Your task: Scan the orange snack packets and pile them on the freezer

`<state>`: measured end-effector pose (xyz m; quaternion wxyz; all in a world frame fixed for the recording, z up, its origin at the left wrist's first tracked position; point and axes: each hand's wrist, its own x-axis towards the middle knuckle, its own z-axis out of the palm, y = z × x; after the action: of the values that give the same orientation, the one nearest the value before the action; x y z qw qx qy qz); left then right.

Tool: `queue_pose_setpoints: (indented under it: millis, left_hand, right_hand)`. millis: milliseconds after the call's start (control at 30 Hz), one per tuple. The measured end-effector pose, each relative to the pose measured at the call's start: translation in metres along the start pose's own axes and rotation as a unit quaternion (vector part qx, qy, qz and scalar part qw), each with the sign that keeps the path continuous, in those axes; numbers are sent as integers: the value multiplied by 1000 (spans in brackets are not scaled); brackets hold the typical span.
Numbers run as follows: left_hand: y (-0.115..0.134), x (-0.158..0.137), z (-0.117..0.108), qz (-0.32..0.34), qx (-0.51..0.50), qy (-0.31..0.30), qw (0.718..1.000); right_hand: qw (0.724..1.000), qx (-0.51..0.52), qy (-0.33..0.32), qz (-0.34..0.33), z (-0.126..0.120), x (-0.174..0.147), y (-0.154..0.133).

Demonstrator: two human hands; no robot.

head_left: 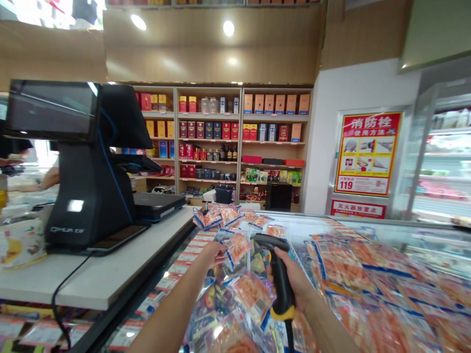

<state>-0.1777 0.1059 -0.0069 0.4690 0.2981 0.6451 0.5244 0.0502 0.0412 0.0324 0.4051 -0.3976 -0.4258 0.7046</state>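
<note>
My right hand (294, 277) is wrapped round the handle of a black and yellow barcode scanner (282, 282), whose head points left. In my left hand (214, 255), the fingers are closed on the near left edge of a clear packet of orange-pink food (237, 245) with blue trim. The scanner head is just right of this packet. Below both hands lie more such packets (252, 292) on the glass top of a display case. Several similar packets (215, 215) are piled beyond my left hand.
On the left, a black point-of-sale terminal (86, 186) stands on a white counter (91, 279), its cable hanging over the front. A heap of packets (342, 264) fills the right side. Shelves of boxes and bottles (209, 130) line the back wall. Part of another person's arm (49, 177) shows at far left.
</note>
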Motion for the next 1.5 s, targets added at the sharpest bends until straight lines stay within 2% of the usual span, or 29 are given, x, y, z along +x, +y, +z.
queue_pose_setpoints:
  millis: [133,400,800,1067,1167,1300,1500]
  left_hand:
    - [2,-17,-2,31,-21,-10,999]
    - [8,-46,6,111,-74,18,991]
    - [3,-67,6,111,-142,45,983]
    - [-1,-70,4,116,-151,71,979]
    - [0,-69,-6,122,-144,90,978]
    - [8,-74,-33,137,-129,108,976]
    - [11,-97,-72,149,-94,82,981]
  right_hand:
    - [1000,-2,-7,-1,0,-3,0]
    - [999,9,-38,-15,17,-24,-1]
    - [998,-8,-54,7,33,-47,-2]
    - [998,-24,-65,-11,38,-49,0]
    - [998,-28,-44,-25,33,-46,-3]
    - [998,-22,-5,-57,23,-41,-11]
    - [998,-3,19,-64,13,-38,-20]
